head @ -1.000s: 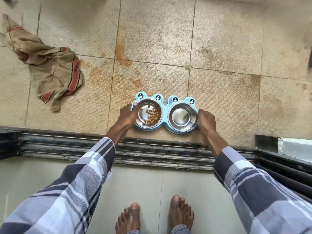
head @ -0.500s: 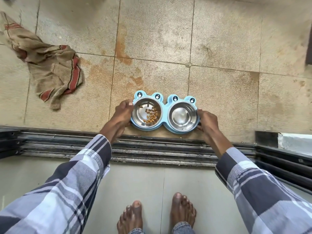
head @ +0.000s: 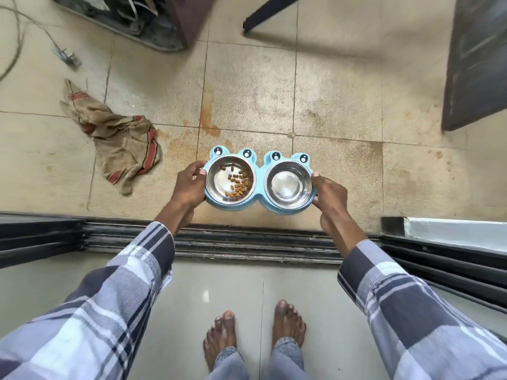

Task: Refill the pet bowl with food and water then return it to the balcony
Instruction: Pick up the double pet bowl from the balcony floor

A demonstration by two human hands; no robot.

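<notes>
**Double pet bowl in both hands at the balcony threshold, refill not yet done**

The person holds the blue double pet bowl [head: 259,185] over the stained balcony tiles [head: 343,111], just beyond the sliding-door track [head: 219,242]; it appears to be off the floor, though that is hard to confirm. The left hand [head: 189,185] grips its left end, thumb on the rim and fingers curled beneath. The right hand [head: 327,194] clasps the right end likewise.

Judging by the contents, the refill lies ahead: the left steel dish [head: 230,179] holds only a scatter of brown kibble [head: 237,185], most of its bottom bare. The right steel dish [head: 288,185] looks empty, though shallow water cannot be ruled out. Filling both and returning the bowl remain. A crumpled cloth [head: 120,141] lies well to the left.
</notes>
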